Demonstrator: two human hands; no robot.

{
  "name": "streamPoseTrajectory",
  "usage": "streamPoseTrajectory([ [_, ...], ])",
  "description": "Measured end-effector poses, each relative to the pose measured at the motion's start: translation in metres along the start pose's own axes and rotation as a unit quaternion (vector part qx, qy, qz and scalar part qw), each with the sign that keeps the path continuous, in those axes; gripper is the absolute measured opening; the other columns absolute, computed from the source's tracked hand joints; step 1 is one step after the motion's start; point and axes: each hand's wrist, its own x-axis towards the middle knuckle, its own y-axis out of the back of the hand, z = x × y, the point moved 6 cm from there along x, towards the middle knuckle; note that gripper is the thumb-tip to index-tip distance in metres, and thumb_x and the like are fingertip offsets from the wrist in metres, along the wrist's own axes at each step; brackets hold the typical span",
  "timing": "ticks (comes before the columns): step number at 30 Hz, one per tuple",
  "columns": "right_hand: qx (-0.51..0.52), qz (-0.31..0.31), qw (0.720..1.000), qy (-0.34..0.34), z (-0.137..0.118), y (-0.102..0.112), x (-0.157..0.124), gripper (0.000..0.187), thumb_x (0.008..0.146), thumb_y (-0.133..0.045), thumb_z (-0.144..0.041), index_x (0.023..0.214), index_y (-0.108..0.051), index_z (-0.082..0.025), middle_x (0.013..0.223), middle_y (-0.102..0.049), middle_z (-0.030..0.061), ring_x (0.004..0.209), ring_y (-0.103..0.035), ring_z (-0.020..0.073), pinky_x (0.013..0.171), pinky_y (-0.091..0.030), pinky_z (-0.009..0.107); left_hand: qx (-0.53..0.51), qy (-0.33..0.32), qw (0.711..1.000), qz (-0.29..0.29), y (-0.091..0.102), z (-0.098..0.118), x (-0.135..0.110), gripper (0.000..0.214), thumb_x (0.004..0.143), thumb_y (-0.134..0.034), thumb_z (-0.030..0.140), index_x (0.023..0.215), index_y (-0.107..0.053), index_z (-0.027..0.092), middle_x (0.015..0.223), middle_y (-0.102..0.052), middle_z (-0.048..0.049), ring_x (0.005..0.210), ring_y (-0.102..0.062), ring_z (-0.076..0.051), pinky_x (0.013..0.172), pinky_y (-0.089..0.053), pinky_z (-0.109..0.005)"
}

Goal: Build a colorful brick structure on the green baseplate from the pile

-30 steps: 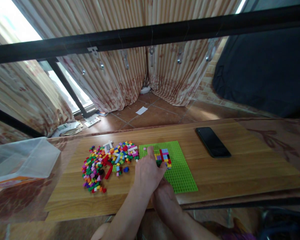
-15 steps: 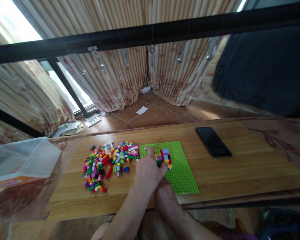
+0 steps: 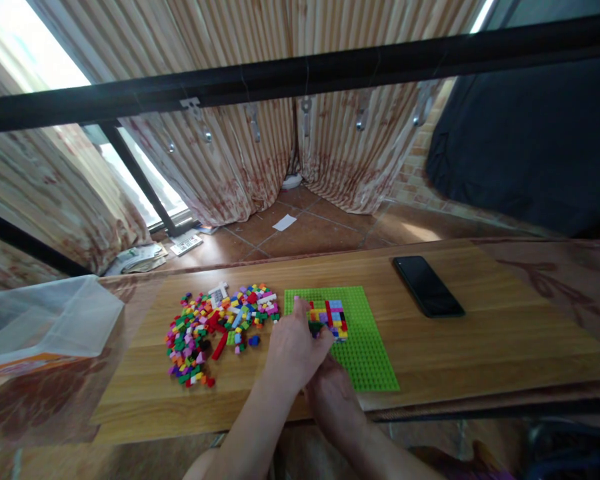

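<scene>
My left hand (image 3: 294,347) lies over the left part of a green studded baseplate (image 3: 370,353). Its index finger stretches forward, the tip at a small pink brick (image 3: 297,298) near the plate's far left corner. The thumb is spread away, close to a block of joined toy bricks (image 3: 336,317) in red, blue, yellow and other colours on the plate. A dark green brick (image 3: 316,327) shows between thumb and index finger; whether either touches it I cannot tell. My right hand (image 3: 333,387) is beneath the left wrist at the plate's near edge, its fingers hidden.
A spread pile of small loose bricks (image 3: 190,340) lies left of the baseplate on the wooden board (image 3: 140,407). At the right rests a black phone (image 3: 427,287). A clear plastic bin (image 3: 55,313) stands far left. A dark rail (image 3: 280,77) crosses before the curtains.
The baseplate with its joined bricks has slid slightly right. My left index fingertip, earlier just right of the pink brick, now meets it. My right hand has hardly moved.
</scene>
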Motion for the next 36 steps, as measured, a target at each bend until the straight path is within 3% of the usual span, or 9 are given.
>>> streamPoseTrajectory([
  [4,0.066,0.022,0.998,0.006,-0.004,0.026,0.001,0.034,0.087,-0.045,-0.005,0.11,-0.066,-0.019,0.099,-0.069,0.0087,0.091,-0.064,0.0186,0.082,-0.053,0.03,-0.025,0.029,0.999,0.019,0.025,-0.023,0.002,0.025,0.082,-0.048,0.029,0.1,-0.061,0.019,0.072,-0.067,-0.0043,0.07,-0.064,-0.02,0.063,-0.041,-0.027],
  [7,0.098,0.072,0.993,0.006,0.004,0.053,0.004,0.026,0.094,-0.042,-0.014,0.106,-0.065,-0.019,0.096,-0.068,0.0072,0.089,-0.065,0.0168,0.079,-0.053,0.028,0.065,0.082,0.994,0.022,0.041,-0.051,0.003,0.023,0.083,-0.047,0.032,0.093,-0.064,0.02,0.077,-0.069,-0.0068,0.075,-0.065,-0.023,0.064,-0.04,-0.029],
  [10,0.088,0.12,0.989,-0.01,0.019,0.074,0.01,0.024,0.096,-0.042,-0.019,0.106,-0.064,-0.019,0.099,-0.068,0.0069,0.093,-0.064,0.0167,0.082,-0.052,0.029,0.134,0.1,0.986,-0.009,0.043,-0.072,0.001,0.024,0.082,-0.051,0.034,0.097,-0.065,0.022,0.087,-0.071,-0.0078,0.084,-0.065,-0.025,0.067,-0.041,-0.03],
  [13,0.056,0.135,0.989,-0.01,0.03,0.082,0.018,0.023,0.097,-0.041,-0.021,0.102,-0.064,-0.02,0.098,-0.068,0.0066,0.093,-0.064,0.0175,0.083,-0.051,0.031,0.15,0.101,0.983,-0.037,0.036,-0.08,-0.002,0.021,0.08,-0.055,0.029,0.097,-0.066,0.025,0.094,-0.07,-0.0057,0.09,-0.064,-0.023,0.069,-0.042,-0.028],
  [18,-0.018,0.125,0.992,0.016,0.034,0.077,0.023,0.021,0.097,-0.042,-0.022,0.099,-0.062,-0.019,0.098,-0.067,0.0072,0.093,-0.062,0.0205,0.084,-0.05,0.036,0.142,0.08,0.987,0.0,0.033,-0.071,-0.002,0.021,0.082,-0.054,0.026,0.096,-0.07,0.027,0.103,-0.066,-0.0052,0.087,-0.064,-0.02,0.072,-0.046,-0.028],
  [22,-0.034,0.124,0.992,0.02,0.035,0.076,0.023,0.018,0.096,-0.044,-0.021,0.099,-0.062,-0.019,0.098,-0.067,0.0065,0.094,-0.06,0.0211,0.086,-0.049,0.037,0.035,0.001,0.998,0.044,0.028,-0.05,-0.001,0.026,0.082,-0.059,0.025,0.106,-0.069,0.026,0.118,-0.063,-0.0039,0.086,-0.064,-0.017,0.078,-0.047,-0.026],
  [26,-0.008,0.128,0.992,0.017,0.033,0.082,0.022,0.017,0.096,-0.046,-0.022,0.1,-0.062,-0.019,0.098,-0.067,0.0058,0.094,-0.06,0.0195,0.086,-0.049,0.034,-0.077,-0.072,0.994,0.02,0.016,-0.03,-0.002,0.026,0.084,-0.058,0.025,0.109,-0.067,0.023,0.106,-0.069,-0.0024,0.072,-0.062,-0.013,0.072,-0.048,-0.025],
  [29,0.014,0.136,0.99,0.019,0.031,0.089,0.021,0.017,0.096,-0.046,-0.022,0.1,-0.062,-0.019,0.097,-0.067,0.0053,0.094,-0.06,0.0177,0.086,-0.049,0.032,-0.133,-0.103,0.986,0.011,0.012,-0.02,-0.004,0.021,0.089,-0.052,0.023,0.101,-0.07,0.022,0.096,-0.072,-0.0013,0.076,-0.063,-0.013,0.073,-0.046,-0.023],
  [36,0.029,0.098,0.994,0.024,0.037,0.095,0.014,0.015,0.094,-0.052,-0.029,0.1,-0.063,-0.02,0.096,-0.067,0.0045,0.091,-0.062,0.0176,0.081,-0.05,0.031,-0.1,-0.125,0.987,-0.022,0.003,-0.012,-0.013,0.016,0.088,-0.053,0.024,0.09,-0.069,0.021,0.089,-0.072,-0.0015,0.077,-0.063,-0.014,0.069,-0.043,-0.022],
])
